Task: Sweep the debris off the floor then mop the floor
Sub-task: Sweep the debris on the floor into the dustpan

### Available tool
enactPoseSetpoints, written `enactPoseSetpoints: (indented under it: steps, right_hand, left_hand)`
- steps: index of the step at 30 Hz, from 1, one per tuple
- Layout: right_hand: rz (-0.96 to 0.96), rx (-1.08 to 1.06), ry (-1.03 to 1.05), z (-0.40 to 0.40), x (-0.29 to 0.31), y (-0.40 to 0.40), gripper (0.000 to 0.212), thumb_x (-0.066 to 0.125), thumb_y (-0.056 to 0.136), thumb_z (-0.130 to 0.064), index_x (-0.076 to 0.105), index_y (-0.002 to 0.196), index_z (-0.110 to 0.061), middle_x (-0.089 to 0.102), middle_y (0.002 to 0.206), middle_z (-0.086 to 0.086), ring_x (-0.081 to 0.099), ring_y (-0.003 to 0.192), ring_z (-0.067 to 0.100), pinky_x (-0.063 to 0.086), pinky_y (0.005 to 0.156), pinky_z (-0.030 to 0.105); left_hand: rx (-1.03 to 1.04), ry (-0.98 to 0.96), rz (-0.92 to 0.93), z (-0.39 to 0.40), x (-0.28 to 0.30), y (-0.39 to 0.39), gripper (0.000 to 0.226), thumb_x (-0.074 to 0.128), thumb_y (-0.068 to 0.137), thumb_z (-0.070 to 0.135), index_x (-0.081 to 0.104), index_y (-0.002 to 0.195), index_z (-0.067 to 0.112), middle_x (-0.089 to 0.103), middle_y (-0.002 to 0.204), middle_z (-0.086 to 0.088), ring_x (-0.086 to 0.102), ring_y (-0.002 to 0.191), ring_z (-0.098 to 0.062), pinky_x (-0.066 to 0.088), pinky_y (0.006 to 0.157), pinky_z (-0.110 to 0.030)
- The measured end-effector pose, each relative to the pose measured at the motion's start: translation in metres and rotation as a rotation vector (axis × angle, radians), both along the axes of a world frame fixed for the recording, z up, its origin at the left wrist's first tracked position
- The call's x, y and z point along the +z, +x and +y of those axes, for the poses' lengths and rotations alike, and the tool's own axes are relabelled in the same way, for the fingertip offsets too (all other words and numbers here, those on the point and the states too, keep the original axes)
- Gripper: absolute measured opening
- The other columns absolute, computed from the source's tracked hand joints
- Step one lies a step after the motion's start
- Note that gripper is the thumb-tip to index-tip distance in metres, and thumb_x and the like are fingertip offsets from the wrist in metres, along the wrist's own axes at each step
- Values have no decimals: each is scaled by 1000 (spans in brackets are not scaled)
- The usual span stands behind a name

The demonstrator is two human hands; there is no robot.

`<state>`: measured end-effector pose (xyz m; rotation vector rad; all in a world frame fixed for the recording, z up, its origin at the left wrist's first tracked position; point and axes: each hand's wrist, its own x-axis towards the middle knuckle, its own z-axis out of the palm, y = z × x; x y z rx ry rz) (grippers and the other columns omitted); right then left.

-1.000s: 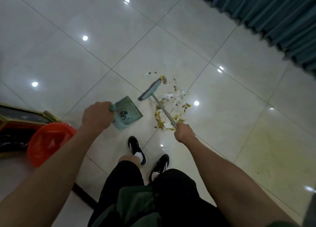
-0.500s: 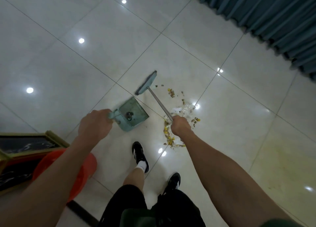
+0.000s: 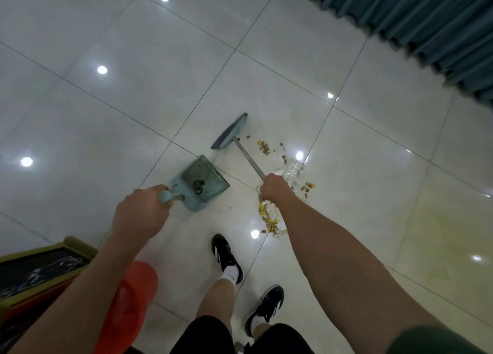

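Right hand (image 3: pixel 273 189) grips the broom (image 3: pixel 241 146), handle slanting up-left, head beyond the debris (image 3: pixel 269 217); left hand (image 3: pixel 141 212) holds the dustpan (image 3: pixel 201 184).

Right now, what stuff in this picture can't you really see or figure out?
All in the head view:
- Debris: part hidden under the right hand and forearm; the bits are too small to name.
- Dark lump in the dustpan: too small to identify.
- Broom: bristles blurred, so floor contact is unclear.
- Orange bucket: mostly hidden by the left forearm; contents unseen.
- Curtain: cut off by the top-right edge.
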<state>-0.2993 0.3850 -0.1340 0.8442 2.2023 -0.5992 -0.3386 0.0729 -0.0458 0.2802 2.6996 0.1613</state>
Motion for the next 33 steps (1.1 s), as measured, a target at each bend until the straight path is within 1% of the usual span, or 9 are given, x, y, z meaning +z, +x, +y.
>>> enactPoseSetpoints:
  steps: [5, 7, 10, 16, 20, 23, 25, 28, 33]
  right_hand:
    - [-49, -156, 21, 39, 7, 66, 22, 49, 94, -7, 58, 113, 1, 55, 74, 6, 62, 67, 24, 50, 55, 31]
    - [-78, -240, 1, 49, 10, 95, 23, 45, 93, -2, 59, 111, 4, 58, 75, 11, 58, 57, 24, 46, 47, 30]
    - [-109, -364, -61, 53, 14, 138, 19, 48, 95, -3, 58, 109, 5, 67, 87, 20, 61, 60, 29, 51, 49, 32]
    - [-146, -501, -160, 39, 28, 223, 19, 44, 96, 2, 50, 114, 4, 58, 79, 17, 52, 44, 25, 42, 31, 24]
    - [-140, -507, -197, 30, 37, 275, 25, 44, 96, -6, 51, 118, 5, 60, 86, 13, 49, 23, 14, 41, 26, 21]
    - [-84, -487, -196, 28, 45, 305, 30, 44, 95, -6, 52, 123, 3, 65, 103, 21, 62, 51, 23, 51, 40, 30]
    - [-32, -429, -180, 28, 51, 322, 33, 41, 94, -7, 55, 122, 1, 65, 106, 22, 64, 66, 28, 56, 48, 36]
    - [12, -341, -148, 27, 55, 346, 38, 37, 91, -7, 57, 122, -2, 61, 99, 18, 64, 72, 34, 58, 54, 37]
    - [5, -100, -87, 20, 52, 354, 40, 41, 92, -13, 56, 129, -10, 59, 95, 12, 59, 69, 27, 54, 60, 36]
  left_hand:
    - [-47, -16, -23, 22, 4, 9, 11, 65, 93, 37, 68, 96, 27, 62, 72, -2, 60, 65, -27, 48, 60, -33]
    - [-80, -14, -14, 31, 6, 20, 13, 63, 94, 39, 67, 96, 27, 64, 75, -2, 61, 66, -26, 47, 59, -32]
    - [-111, -37, -3, 47, 10, 44, 14, 61, 95, 41, 66, 97, 28, 63, 75, -1, 59, 65, -25, 46, 59, -32]
    - [-148, -53, -30, 74, 23, 105, 16, 57, 97, 43, 66, 98, 29, 61, 72, 3, 60, 64, -20, 51, 62, -33]
    - [-151, -24, -20, 77, 32, 147, 15, 57, 96, 38, 69, 99, 29, 60, 72, 1, 58, 63, -23, 45, 60, -32]
    - [-144, -28, 5, 71, 41, 177, 17, 56, 97, 40, 69, 99, 29, 62, 74, 0, 58, 64, -23, 44, 60, -31]
    - [-122, -28, 18, 62, 48, 195, 18, 56, 96, 41, 70, 99, 30, 61, 73, 0, 58, 65, -23, 43, 61, -31]
    - [-87, -40, 26, 45, 55, 219, 14, 58, 96, 37, 70, 99, 30, 54, 70, 2, 54, 63, -23, 43, 61, -32]
    - [-23, -80, 33, 12, 59, 240, 13, 60, 96, 35, 71, 100, 29, 56, 69, 3, 53, 60, -21, 44, 59, -32]
